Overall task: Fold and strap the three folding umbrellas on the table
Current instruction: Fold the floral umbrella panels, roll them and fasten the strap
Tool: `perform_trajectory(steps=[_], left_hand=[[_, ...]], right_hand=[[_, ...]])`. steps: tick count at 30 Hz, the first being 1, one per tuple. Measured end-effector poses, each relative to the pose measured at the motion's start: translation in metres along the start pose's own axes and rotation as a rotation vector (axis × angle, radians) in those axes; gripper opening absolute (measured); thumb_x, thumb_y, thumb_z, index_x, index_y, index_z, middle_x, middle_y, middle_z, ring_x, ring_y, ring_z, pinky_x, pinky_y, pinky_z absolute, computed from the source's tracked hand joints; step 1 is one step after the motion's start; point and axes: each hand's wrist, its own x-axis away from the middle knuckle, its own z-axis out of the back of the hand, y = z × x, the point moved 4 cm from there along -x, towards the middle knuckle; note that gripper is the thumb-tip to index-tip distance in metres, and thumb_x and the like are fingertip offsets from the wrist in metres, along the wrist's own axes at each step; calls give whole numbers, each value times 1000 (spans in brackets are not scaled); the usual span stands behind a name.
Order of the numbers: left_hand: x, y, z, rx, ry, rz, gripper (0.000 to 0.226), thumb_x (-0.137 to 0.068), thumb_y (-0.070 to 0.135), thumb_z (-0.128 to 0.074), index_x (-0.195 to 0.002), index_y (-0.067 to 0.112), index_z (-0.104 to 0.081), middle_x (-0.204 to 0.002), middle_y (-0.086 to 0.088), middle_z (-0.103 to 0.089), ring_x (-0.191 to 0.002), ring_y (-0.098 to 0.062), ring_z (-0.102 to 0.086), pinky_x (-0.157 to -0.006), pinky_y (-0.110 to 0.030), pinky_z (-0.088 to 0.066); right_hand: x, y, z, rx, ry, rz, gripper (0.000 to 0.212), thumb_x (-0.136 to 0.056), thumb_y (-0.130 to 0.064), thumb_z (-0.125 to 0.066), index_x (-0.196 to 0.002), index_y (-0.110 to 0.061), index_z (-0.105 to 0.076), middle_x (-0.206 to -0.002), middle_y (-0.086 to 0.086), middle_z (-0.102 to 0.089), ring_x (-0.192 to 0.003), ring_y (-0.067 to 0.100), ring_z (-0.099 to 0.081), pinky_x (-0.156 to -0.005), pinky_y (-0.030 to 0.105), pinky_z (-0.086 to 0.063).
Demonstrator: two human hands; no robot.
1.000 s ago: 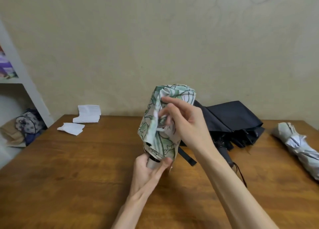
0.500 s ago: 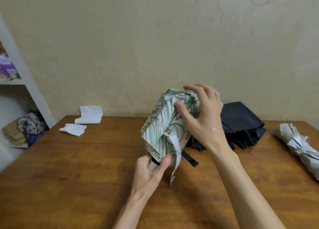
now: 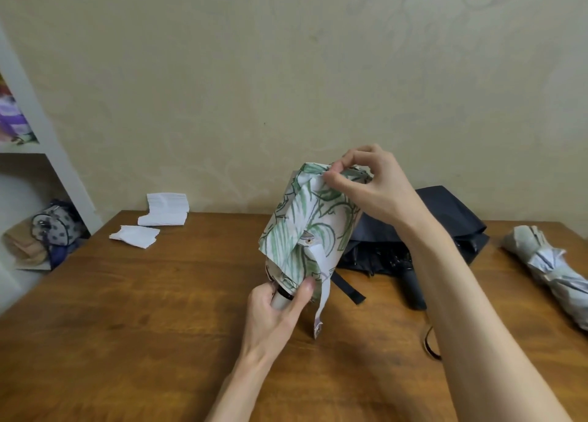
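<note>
Both hands are busy with the leaf-print umbrella (image 3: 305, 227), which stands upright in the air over the middle of the tabletop (image 3: 159, 310) rather than lying on it. Held that way, it can probably be turned freely while the cloth is gathered.

At the bottom, the left hand (image 3: 273, 310) is wrapped round the pale handle (image 3: 280, 298), with its thumb pressed up against the lower hem of the canopy. That grip seems meant to steady the shaft and keep the bunched fabric from sliding down.

At the top, the right hand (image 3: 369, 186) pinches a fold of cloth between thumb and forefinger, the other fingers curled loosely above it. I judge that it is drawing a pleat round so the panels lie one way before binding.

The strap (image 3: 321, 281) hangs loose from its root on the side of the canopy, and its snap end dangles below the left hand. This umbrella is therefore folded in part but not yet strapped. Whether the snap end touches the wood I cannot tell.

Behind the right forearm, the black umbrella (image 3: 445, 218) lies collapsed on the tabletop. Its canopy is slack and its own band is stretched out flat, so it looks not yet folded or strapped. Well apart at the right edge, the grey umbrella (image 3: 547, 262) lies rolled and bound round its middle, apparently finished and set out of the way.
</note>
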Motion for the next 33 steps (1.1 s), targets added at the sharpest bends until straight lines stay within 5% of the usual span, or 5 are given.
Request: perform_trajectory(steps=[7, 15, 22, 30, 33], left_hand=[[-2, -10, 2, -22, 53, -1, 51, -77, 64, -73, -67, 14, -72, -55, 9, -62, -49, -2, -50, -50, -19, -39], [-2, -11, 4, -68, 79, -9, 53, -80, 63, -78, -72, 11, -75, -62, 1, -69, -54, -6, -58, -52, -23, -45], [-1, -5, 2, -76, 79, 6, 29, -84, 45, -74, -77, 16, -76, -64, 10, -71, -56, 1, -62, -55, -15, -45], [-3, -11, 6, -52, 86, 18, 50, -82, 65, -74, -77, 16, -76, -63, 7, -70, -55, -6, -61, -53, -20, -47], [-5, -11, 7, 18, 93, 63, 51, -75, 67, -72, -77, 16, -74, -56, 17, -60, -47, 2, -50, -48, -12, -37]], right_hand=[[-8, -5, -15, -135, 63, -25, 15, -90, -27, -76, -75, -28, -74, -117, -4, -66, -117, 14, -61, -104, 35, -50], [-18, -4, -17, 124, 9, -8, 10, -87, -39, -80, -78, -35, -77, -121, -4, -60, -131, 22, -50, -113, 47, -36], [-20, -1, -28, -136, 116, -53, 18, -90, -35, -82, -73, -31, -74, -113, -1, -63, -109, 16, -64, -101, 45, -56], [-3, 2, -41, 43, 217, 218, 29, -91, -47, -79, -115, -33, -69, -133, -3, -47, -135, 18, -41, -114, 46, -29], [13, -4, -38, 10, 147, 334, 24, -82, -47, -78, -102, -34, -74, -144, -4, -44, -147, 20, -30, -116, 50, -24]])
